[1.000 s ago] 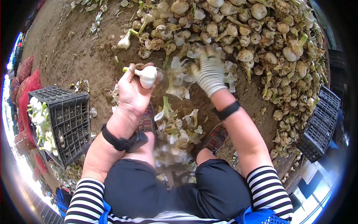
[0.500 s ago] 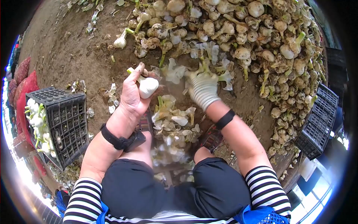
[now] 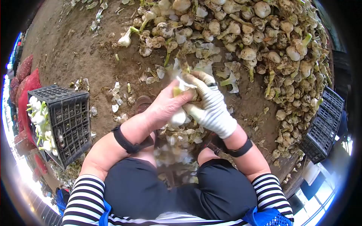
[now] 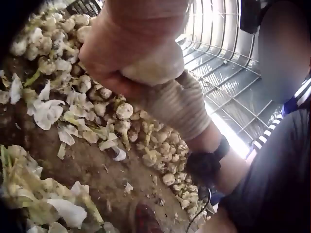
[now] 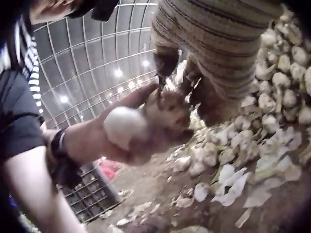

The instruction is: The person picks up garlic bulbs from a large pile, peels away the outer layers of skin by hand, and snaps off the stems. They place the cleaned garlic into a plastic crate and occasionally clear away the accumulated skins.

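White garlic bulb (image 3: 177, 117) held low over the dirt floor (image 3: 75, 56), bare left hand (image 3: 165, 107) curled round its body, gloved right hand (image 3: 212, 109) pinching its dirty outer skin; shed skins (image 3: 177, 141) beneath, garlic heap (image 3: 260, 34) beyond, black crate (image 3: 66, 120) to the left.

— Garlic bulb (image 3: 177, 117)?
— Round, white, mostly peeled clean. Cupped in the left hand (image 3: 164, 107), pressed against the gloved right hand (image 3: 212, 107).
— Pose?
— Fat end low, by the heels of both palms; stalk stub (image 3: 176, 92) pointing up between the thumbs.
— Skin?
— Papery flap (image 3: 182, 82) loose above the fingers. Brown, dirty patch (image 5: 167, 114) right under the gloved fingertips.
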Demonstrator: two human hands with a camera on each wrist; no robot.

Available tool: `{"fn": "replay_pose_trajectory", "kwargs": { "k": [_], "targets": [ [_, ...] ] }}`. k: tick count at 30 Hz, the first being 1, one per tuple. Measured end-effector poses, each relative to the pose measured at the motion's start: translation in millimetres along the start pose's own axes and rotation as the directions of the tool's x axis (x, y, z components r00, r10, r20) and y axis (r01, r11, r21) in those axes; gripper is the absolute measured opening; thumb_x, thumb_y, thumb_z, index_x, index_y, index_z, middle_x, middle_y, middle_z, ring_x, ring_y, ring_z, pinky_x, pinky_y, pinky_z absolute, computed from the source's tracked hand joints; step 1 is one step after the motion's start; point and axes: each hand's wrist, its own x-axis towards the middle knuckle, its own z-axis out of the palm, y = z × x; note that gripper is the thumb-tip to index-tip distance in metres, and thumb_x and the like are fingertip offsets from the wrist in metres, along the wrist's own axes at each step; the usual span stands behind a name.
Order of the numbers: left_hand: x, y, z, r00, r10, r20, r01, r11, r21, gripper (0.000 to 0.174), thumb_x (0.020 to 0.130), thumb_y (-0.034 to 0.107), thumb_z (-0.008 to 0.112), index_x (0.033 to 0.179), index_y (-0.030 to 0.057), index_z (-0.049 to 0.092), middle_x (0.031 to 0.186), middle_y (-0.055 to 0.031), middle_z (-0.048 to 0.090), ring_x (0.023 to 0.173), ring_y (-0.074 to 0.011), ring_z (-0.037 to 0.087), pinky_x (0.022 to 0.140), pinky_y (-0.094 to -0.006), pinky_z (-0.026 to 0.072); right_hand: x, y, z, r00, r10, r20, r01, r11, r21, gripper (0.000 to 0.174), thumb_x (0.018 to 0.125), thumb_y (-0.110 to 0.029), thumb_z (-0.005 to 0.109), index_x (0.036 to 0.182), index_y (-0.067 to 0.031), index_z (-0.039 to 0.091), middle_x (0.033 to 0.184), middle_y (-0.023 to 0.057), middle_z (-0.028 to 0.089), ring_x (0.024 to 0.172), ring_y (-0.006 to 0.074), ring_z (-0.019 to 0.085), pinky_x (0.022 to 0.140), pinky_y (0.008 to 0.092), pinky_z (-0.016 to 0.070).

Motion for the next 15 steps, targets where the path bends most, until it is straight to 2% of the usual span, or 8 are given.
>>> {"fn": "replay_pose_trajectory", "kwargs": {
  "k": [3, 4, 5, 7, 9, 11, 13, 15],
  "targets": [
    [-7, 12, -5, 1.0, 0.021, 0.01, -0.021, 0.998, 0.052, 0.065, 0.077, 0.024, 0.073, 0.129, 0.004, 0.039, 0.112, -0.0058, 0.055, 0.099, -0.0117, 0.054, 0.083, -0.0269, 0.0453, 7, 5, -37, 0.912, 0.359, 0.2, -0.409, 0.74, 0.534, 0.044, 0.079, -0.009, 0.057, 0.123, -0.0114, 0.054, 0.109, 0.0156, 0.06, 0.108, 0.0306, 0.052, 0.097, 0.0376, 0.0387],
    [-4, 9, -13, 0.999, 0.044, 0.008, -0.044, 0.975, 0.22, 0.058, 0.075, 0.012, 0.073, 0.125, 0.0056, 0.045, 0.109, -0.0064, 0.056, 0.099, -0.0148, 0.055, 0.084, -0.029, 0.047, 12, 9, -49, 0.995, 0.088, -0.046, -0.095, 0.976, -0.198, 0.042, 0.083, -0.013, 0.054, 0.125, -0.0112, 0.053, 0.118, 0.0113, 0.059, 0.11, 0.033, 0.051, 0.099, 0.0396, 0.0352],
    [-5, 7, -11, 0.999, 0.042, 0.006, -0.043, 0.976, 0.214, 0.058, 0.075, 0.012, 0.073, 0.125, 0.0056, 0.045, 0.109, -0.0064, 0.056, 0.099, -0.0148, 0.055, 0.084, -0.029, 0.047, 19, -4, -47, 0.987, -0.098, -0.126, 0.057, 0.953, -0.297, 0.042, 0.083, -0.012, 0.054, 0.125, -0.0122, 0.052, 0.119, 0.0074, 0.059, 0.115, 0.0343, 0.048, 0.101, 0.0449, 0.0306],
    [-4, 3, -5, 0.956, 0.286, 0.065, -0.242, 0.644, 0.726, 0.055, 0.066, 0.009, 0.076, 0.115, 0.0051, 0.053, 0.103, -0.0075, 0.058, 0.096, -0.0172, 0.057, 0.086, -0.0301, 0.0461, 18, -19, -29, 0.974, -0.227, -0.003, 0.21, 0.906, -0.368, 0.044, 0.081, -0.014, 0.056, 0.125, -0.0156, 0.052, 0.12, 0.0062, 0.058, 0.12, 0.033, 0.045, 0.104, 0.0522, 0.0231],
    [-2, 2, -1, 0.827, 0.486, 0.283, -0.507, 0.426, 0.75, 0.058, 0.056, 0.011, 0.079, 0.109, 0.0068, 0.057, 0.099, -0.0085, 0.06, 0.093, -0.0191, 0.059, 0.086, -0.0299, 0.0463, 8, -11, -7, 0.948, -0.261, 0.179, 0.316, 0.823, -0.472, 0.049, 0.077, -0.025, 0.061, 0.126, -0.0216, 0.051, 0.112, 0.0036, 0.062, 0.122, 0.0295, 0.044, 0.104, 0.0587, 0.017],
    [-5, 3, -7, 0.932, 0.329, 0.152, -0.31, 0.504, 0.806, 0.054, 0.058, 0.012, 0.078, 0.108, 0.0058, 0.058, 0.099, -0.0083, 0.061, 0.093, -0.0174, 0.059, 0.086, -0.0292, 0.0464, 2, 1, 2, 0.958, -0.233, 0.166, 0.286, 0.822, -0.493, 0.052, 0.077, -0.024, 0.061, 0.127, -0.0207, 0.05, 0.108, 0.0029, 0.063, 0.121, 0.029, 0.045, 0.103, 0.0592, 0.0179],
    [-4, 0, -13, 0.955, 0.281, 0.097, -0.256, 0.612, 0.748, 0.053, 0.059, 0.012, 0.078, 0.107, 0.0052, 0.057, 0.099, -0.0083, 0.061, 0.093, -0.0166, 0.059, 0.085, -0.0293, 0.0466, 1, 5, -4, 0.979, -0.144, 0.144, 0.2, 0.817, -0.541, 0.055, 0.076, -0.023, 0.062, 0.129, -0.0194, 0.049, 0.111, 0.003, 0.062, 0.116, 0.0297, 0.048, 0.102, 0.0596, 0.0189],
    [-2, 2, -14, 0.974, 0.222, 0.049, -0.197, 0.719, 0.666, 0.051, 0.063, 0.014, 0.078, 0.108, 0.0026, 0.057, 0.099, -0.0065, 0.062, 0.09, -0.0138, 0.059, 0.084, -0.0281, 0.0473, 1, 25, -9, 0.982, -0.187, 0.009, 0.139, 0.693, -0.707, 0.059, 0.072, -0.019, 0.066, 0.128, -0.0179, 0.048, 0.116, 0.0033, 0.059, 0.108, 0.0289, 0.054, 0.099, 0.0565, 0.0236]
  ]
}}
